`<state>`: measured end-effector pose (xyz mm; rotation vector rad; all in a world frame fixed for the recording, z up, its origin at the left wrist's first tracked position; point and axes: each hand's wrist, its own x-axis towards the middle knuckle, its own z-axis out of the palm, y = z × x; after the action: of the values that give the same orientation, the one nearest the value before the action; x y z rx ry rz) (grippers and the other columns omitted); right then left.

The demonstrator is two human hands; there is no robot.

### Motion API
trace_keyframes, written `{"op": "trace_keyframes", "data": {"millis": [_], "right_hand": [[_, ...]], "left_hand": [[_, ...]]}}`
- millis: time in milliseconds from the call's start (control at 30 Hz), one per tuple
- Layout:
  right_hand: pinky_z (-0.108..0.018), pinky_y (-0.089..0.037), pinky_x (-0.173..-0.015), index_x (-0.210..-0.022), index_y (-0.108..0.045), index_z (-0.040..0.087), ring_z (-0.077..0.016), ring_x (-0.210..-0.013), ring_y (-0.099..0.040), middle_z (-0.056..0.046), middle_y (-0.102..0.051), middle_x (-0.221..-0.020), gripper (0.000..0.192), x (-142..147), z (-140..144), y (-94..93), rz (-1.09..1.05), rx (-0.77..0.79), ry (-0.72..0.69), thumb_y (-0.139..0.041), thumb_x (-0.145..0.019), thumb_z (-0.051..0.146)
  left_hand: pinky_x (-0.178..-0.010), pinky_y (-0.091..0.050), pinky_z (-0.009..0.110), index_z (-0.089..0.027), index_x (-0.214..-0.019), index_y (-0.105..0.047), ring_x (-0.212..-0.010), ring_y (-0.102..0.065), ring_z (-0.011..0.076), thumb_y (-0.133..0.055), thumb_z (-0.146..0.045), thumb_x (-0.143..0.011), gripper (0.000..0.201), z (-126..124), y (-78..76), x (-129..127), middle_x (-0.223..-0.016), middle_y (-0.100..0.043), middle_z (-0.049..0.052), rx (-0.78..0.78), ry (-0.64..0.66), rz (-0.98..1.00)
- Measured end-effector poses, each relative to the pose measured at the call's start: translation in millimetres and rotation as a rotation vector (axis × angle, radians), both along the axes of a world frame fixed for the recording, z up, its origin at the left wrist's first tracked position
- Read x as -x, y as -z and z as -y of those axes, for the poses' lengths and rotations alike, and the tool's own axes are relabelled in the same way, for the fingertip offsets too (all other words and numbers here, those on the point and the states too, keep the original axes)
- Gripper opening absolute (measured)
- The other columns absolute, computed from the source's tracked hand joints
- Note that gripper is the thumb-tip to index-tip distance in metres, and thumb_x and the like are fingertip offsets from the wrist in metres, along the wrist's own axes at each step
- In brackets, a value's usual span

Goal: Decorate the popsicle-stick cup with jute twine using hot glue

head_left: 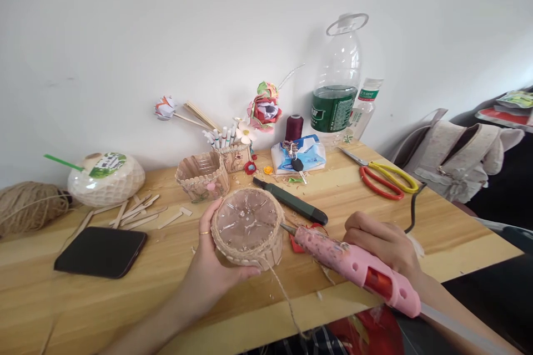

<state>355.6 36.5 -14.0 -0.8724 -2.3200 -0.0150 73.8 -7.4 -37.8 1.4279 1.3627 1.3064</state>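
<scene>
My left hand [214,269] is wrapped round a clear plastic container [247,219] sided with wooden strips, its clear base turned up toward me. Jute twine [239,254] runs round that edge, and a loose tail [287,297] hangs toward the table's front. In my right hand [385,241] is a pink hot glue gun [358,269] with a clear glue stick [453,324] out of its back. The metal nozzle touches or nearly touches the container's right edge; I cannot tell which. A dark green utility knife [291,202] lies just behind.
At left are a twine ball [31,208], a phone [102,252], loose wooden sticks [133,213] and a white coconut [106,180] with a straw. Behind stand a wood-sided container [202,177], tissues [300,155] and a large bottle [335,100]. Scissors [378,177] lie at right, near a backpack [453,155].
</scene>
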Motion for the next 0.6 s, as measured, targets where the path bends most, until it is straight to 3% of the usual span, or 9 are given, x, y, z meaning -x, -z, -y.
{"op": "trace_keyframes", "data": {"millis": [200,433,500,600], "right_hand": [[-0.024,-0.032,-0.047,-0.063,-0.049,0.019,-0.0088,-0.051,-0.045,0.000,-0.045,-0.066,0.040,0.5,-7.5,3.3,-0.067,-0.047,-0.025,-0.031,-0.099,0.025],[-0.022,-0.036,-0.046,-0.060,-0.047,0.020,-0.0093,-0.051,-0.050,-0.001,-0.047,-0.063,0.041,5.1,-10.9,-9.4,-0.030,-0.006,-0.046,-0.028,-0.097,0.021],[-0.021,-0.038,-0.047,-0.064,-0.051,0.019,-0.0095,-0.053,-0.052,-0.001,-0.050,-0.067,0.035,3.3,-15.7,-7.7,-0.014,0.018,0.009,-0.033,-0.095,0.022],[-0.023,-0.036,-0.050,-0.079,-0.059,0.020,-0.0121,-0.060,-0.056,-0.002,-0.057,-0.075,0.021,-5.9,-30.8,-0.5,0.101,0.062,0.260,-0.042,-0.090,0.025]], "left_hand": [[-0.106,-0.035,0.053,-0.031,-0.136,-0.019,-0.128,-0.046,0.0349,-0.087,-0.033,-0.053,0.107,0.3,0.5,0.8,-0.143,-0.039,0.015,0.016,-0.017,0.000],[-0.104,-0.038,0.052,-0.031,-0.134,-0.020,-0.127,-0.047,0.0349,-0.087,-0.034,-0.053,0.106,-1.7,1.7,5.8,-0.142,-0.040,0.015,0.003,0.014,-0.004],[-0.104,-0.039,0.052,-0.031,-0.134,-0.019,-0.127,-0.048,0.0345,-0.087,-0.034,-0.053,0.106,-2.3,2.9,9.0,-0.142,-0.040,0.015,0.011,0.026,-0.019],[-0.106,-0.037,0.052,-0.030,-0.135,-0.019,-0.130,-0.044,0.0350,-0.087,-0.034,-0.053,0.107,-3.3,3.9,13.9,-0.144,-0.037,0.016,0.004,0.052,-0.023]]}}
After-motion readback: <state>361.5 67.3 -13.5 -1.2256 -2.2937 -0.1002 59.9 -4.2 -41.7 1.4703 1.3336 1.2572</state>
